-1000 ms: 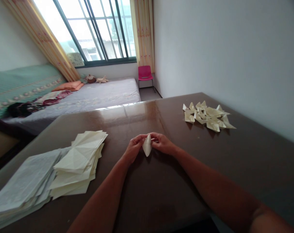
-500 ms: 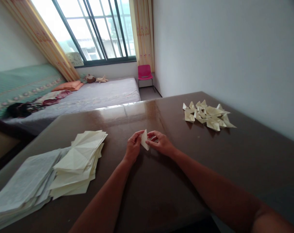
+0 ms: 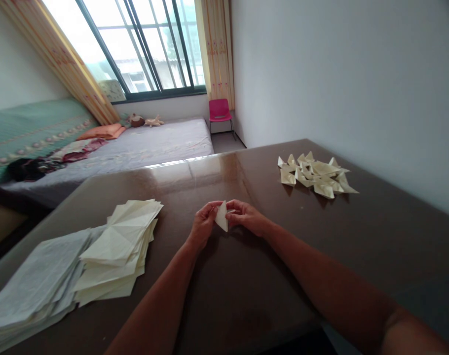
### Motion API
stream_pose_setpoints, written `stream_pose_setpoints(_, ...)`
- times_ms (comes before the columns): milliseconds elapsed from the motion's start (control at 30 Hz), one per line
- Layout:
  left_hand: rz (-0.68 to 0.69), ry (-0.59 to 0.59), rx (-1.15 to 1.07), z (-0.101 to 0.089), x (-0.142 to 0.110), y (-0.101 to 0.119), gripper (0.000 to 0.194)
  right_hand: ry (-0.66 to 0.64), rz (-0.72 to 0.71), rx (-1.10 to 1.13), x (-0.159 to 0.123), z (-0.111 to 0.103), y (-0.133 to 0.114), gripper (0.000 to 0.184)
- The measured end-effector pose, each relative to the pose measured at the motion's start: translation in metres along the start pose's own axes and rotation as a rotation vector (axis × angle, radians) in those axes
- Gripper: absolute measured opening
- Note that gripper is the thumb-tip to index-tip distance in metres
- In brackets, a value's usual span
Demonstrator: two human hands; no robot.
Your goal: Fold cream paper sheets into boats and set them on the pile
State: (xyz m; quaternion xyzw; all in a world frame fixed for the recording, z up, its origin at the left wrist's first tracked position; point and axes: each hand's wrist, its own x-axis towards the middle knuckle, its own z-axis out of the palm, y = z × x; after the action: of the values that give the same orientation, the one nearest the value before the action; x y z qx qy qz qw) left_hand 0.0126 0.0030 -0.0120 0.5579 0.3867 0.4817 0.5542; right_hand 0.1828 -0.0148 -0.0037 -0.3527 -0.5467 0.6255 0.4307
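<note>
A small cream piece of folded paper is held up between both hands, over the middle of the brown table. My left hand pinches its left side, thumb in front. From the other side my right hand grips the right part, with its fingers curled behind the paper and partly hidden. On the left lies a stack of creased cream sheets, the top one marked with crossing folds. Several folded paper pieces with pointed tips sit in a cluster at the far right.
A pile of greyish paper sheets lies left of the cream stack, reaching the table's left edge. Beyond the table stand a bed and a pink chair. A white wall runs along the right.
The folded paper has turned slightly between my hands, showing a more triangular outline. My right thumb and fingers have shifted a little on it. The other papers stay put.
</note>
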Motion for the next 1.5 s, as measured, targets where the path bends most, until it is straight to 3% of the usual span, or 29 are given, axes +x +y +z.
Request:
stream_pose_setpoints(133,0.003,-0.02,0.046,0.0,0.001,-0.003,0.032,0.0,-0.032,-0.099,0.001,0.002,0.001,0.029)
stream_pose_setpoints(300,0.145,-0.082,0.285,0.006,0.0,-0.006,0.028,0.202,-0.162,-0.58,0.006,0.007,0.007,0.022)
stream_pose_setpoints(467,0.38,0.192,0.744,0.015,-0.011,0.007,0.024,0.309,-0.241,-0.913,0.008,0.004,0.005,0.018)
stream_pose_setpoints(567,0.311,0.164,0.83,0.022,-0.018,0.009,0.02,0.316,-0.224,-1.12,0.002,0.006,-0.002,0.009)
stream_pose_setpoints(667,0.248,0.073,0.763,0.025,-0.019,0.004,0.022,0.3,-0.209,-1.309,-0.003,0.011,-0.007,0.007)
stream_pose_setpoints(767,0.221,0.07,0.689,0.022,-0.014,-0.002,0.019,0.298,-0.214,-1.411,-0.005,0.016,-0.01,0.009)
stream_pose_setpoints(967,0.172,0.11,0.755,0.016,-0.009,-0.004,0.007,0.223,-0.256,-1.403,-0.005,0.018,-0.005,0.014)
stream_pose_setpoints(1133,0.249,0.113,0.838,0.018,-0.012,-0.003,0.005,0.253,-0.215,-1.158,-0.001,0.01,0.006,0.02)
stream_pose_setpoints(1300,0.181,0.097,0.802,0.018,-0.009,-0.008,0.009,0.23,-0.318,-0.964,0.004,0.008,0.012,0.019)
stream_pose_setpoints(1500,0.312,0.086,0.866,0.012,-0.005,-0.004,0.013,0.278,-0.346,-0.873,0.007,0.004,0.012,0.027)
